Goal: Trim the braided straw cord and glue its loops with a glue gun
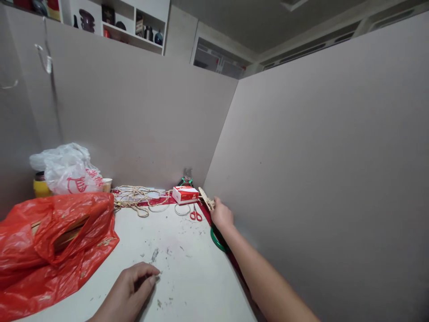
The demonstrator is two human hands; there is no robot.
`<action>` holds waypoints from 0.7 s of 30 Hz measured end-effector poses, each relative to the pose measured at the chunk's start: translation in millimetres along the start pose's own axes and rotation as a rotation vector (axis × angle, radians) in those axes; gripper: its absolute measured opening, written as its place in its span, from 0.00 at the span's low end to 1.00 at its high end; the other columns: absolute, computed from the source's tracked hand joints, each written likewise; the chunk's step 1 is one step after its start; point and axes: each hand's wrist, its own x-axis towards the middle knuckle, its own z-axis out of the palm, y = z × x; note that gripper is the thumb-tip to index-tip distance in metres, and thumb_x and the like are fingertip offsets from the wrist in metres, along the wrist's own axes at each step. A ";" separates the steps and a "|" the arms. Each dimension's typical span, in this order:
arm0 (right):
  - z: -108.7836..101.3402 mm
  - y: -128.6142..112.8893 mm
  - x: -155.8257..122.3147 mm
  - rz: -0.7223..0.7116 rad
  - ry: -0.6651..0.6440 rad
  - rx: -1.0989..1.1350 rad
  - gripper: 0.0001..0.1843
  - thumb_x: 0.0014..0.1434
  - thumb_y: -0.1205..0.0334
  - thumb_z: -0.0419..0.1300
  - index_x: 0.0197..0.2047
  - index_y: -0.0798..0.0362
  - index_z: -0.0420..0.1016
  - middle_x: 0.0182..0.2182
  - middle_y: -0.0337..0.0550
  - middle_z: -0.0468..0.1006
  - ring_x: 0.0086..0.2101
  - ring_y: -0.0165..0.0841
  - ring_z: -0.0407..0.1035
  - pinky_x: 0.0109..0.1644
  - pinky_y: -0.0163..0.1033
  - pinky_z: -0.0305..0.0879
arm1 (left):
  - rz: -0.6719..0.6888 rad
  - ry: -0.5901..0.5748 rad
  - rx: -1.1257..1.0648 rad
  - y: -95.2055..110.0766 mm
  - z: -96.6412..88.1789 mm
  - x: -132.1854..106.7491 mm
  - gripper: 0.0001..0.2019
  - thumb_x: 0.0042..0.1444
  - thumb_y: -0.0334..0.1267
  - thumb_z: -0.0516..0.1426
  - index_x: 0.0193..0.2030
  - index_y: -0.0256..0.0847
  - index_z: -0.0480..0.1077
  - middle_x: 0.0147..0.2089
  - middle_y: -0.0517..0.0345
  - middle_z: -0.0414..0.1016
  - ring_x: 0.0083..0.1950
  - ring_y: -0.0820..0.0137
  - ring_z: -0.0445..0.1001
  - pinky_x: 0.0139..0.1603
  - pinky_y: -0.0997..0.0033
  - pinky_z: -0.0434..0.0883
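My right hand [223, 215] reaches to the far right corner of the table, its fingers closed on a flat pale woven piece [205, 199] that looks like straw or cord. Part of that piece is hidden by the fingers. Below the wrist, a green ring-shaped thing [217, 240] lies partly behind my forearm. Red-handled scissors [196, 215] and a red and white box [185, 195] are just left of the woven piece. My left hand [129, 288] rests low over the white tabletop [187, 281], fingers curved, thumb and forefinger slightly apart, with nothing visible between them.
A red plastic bag [90, 237] with thin wooden strips showing covers the left side. Behind it are a white plastic bag [72, 170] and a yellow container [40, 185]. Tangled cord [134, 197] and green-handled pliers [186, 179] lie along the back; grey panels [301, 156] enclose the table.
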 end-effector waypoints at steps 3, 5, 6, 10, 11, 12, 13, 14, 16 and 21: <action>-7.8 5.0 1.9 -0.001 0.062 0.104 0.22 0.58 0.66 0.52 0.56 0.52 0.66 0.38 0.51 0.78 0.38 0.39 0.73 0.39 0.39 0.63 | 0.008 0.003 -0.015 -0.6 0.7 -0.3 0.13 0.56 0.44 0.53 0.38 0.40 0.75 0.38 0.52 0.77 0.41 0.63 0.72 0.47 0.65 0.67; -18.0 1.6 0.4 -0.017 0.142 0.189 0.22 0.60 0.63 0.51 0.57 0.54 0.64 0.41 0.52 0.78 0.39 0.40 0.72 0.41 0.40 0.64 | 0.007 0.017 -0.052 0.1 1.1 -1.1 0.13 0.56 0.46 0.54 0.37 0.40 0.75 0.37 0.53 0.77 0.41 0.63 0.72 0.46 0.65 0.67; -24.1 -3.1 -2.5 -0.035 0.179 0.235 0.22 0.60 0.61 0.50 0.58 0.55 0.64 0.42 0.52 0.77 0.40 0.40 0.72 0.42 0.40 0.64 | 0.000 0.031 -0.083 1.0 1.0 -1.6 0.14 0.56 0.47 0.55 0.38 0.40 0.75 0.38 0.53 0.77 0.42 0.62 0.72 0.47 0.65 0.67; -46.0 -41.9 -38.6 -0.211 0.256 0.455 0.21 0.61 0.58 0.51 0.57 0.53 0.63 0.40 0.46 0.77 0.38 0.34 0.72 0.43 0.37 0.66 | -0.047 0.142 -0.309 9.4 -2.5 -3.4 0.21 0.57 0.52 0.53 0.51 0.41 0.71 0.50 0.49 0.75 0.50 0.61 0.72 0.50 0.65 0.67; -49.0 -54.8 -54.1 -0.336 0.289 0.608 0.21 0.60 0.58 0.53 0.56 0.53 0.64 0.41 0.46 0.77 0.37 0.35 0.71 0.43 0.38 0.67 | -0.045 0.182 -0.375 11.6 -4.1 -3.2 0.23 0.58 0.52 0.52 0.56 0.43 0.68 0.55 0.48 0.72 0.53 0.62 0.71 0.52 0.64 0.67; -50.7 -67.7 -71.5 -0.467 0.290 0.726 0.21 0.59 0.59 0.53 0.56 0.52 0.65 0.42 0.46 0.76 0.37 0.35 0.71 0.42 0.40 0.68 | -0.035 0.222 -0.435 13.1 -6.0 -2.5 0.24 0.59 0.52 0.50 0.59 0.45 0.64 0.60 0.47 0.67 0.56 0.62 0.69 0.54 0.63 0.66; -50.9 -80.2 -90.1 -0.583 0.262 0.790 0.20 0.59 0.60 0.54 0.56 0.50 0.66 0.45 0.47 0.76 0.39 0.37 0.71 0.44 0.42 0.68 | -0.019 0.252 -0.483 13.5 -8.1 -1.5 0.25 0.60 0.52 0.50 0.62 0.47 0.61 0.64 0.48 0.62 0.59 0.62 0.66 0.56 0.62 0.65; -49.7 -91.7 -109.3 -0.688 0.231 0.815 0.20 0.59 0.62 0.54 0.55 0.50 0.66 0.47 0.49 0.75 0.42 0.38 0.71 0.45 0.43 0.67 | -0.007 0.270 -0.528 12.5 -10.2 -0.2 0.26 0.60 0.52 0.49 0.64 0.49 0.58 0.67 0.50 0.57 0.62 0.61 0.63 0.59 0.60 0.63; -44.5 -111.5 -145.8 -0.860 0.125 0.829 0.20 0.60 0.66 0.54 0.56 0.49 0.66 0.45 0.49 0.75 0.43 0.38 0.70 0.47 0.43 0.67 | 0.011 0.278 -0.622 6.9 -14.6 2.7 0.27 0.60 0.52 0.49 0.66 0.52 0.55 0.70 0.54 0.50 0.66 0.61 0.58 0.61 0.58 0.61; -34.1 -143.6 -194.1 -1.050 -0.235 0.909 0.29 0.55 0.70 0.57 0.60 0.49 0.61 0.48 0.48 0.74 0.46 0.36 0.70 0.50 0.43 0.67 | -0.044 0.446 -0.844 -8.2 -25.3 10.7 0.26 0.56 0.50 0.56 0.58 0.39 0.67 0.63 0.47 0.65 0.65 0.57 0.60 0.62 0.60 0.61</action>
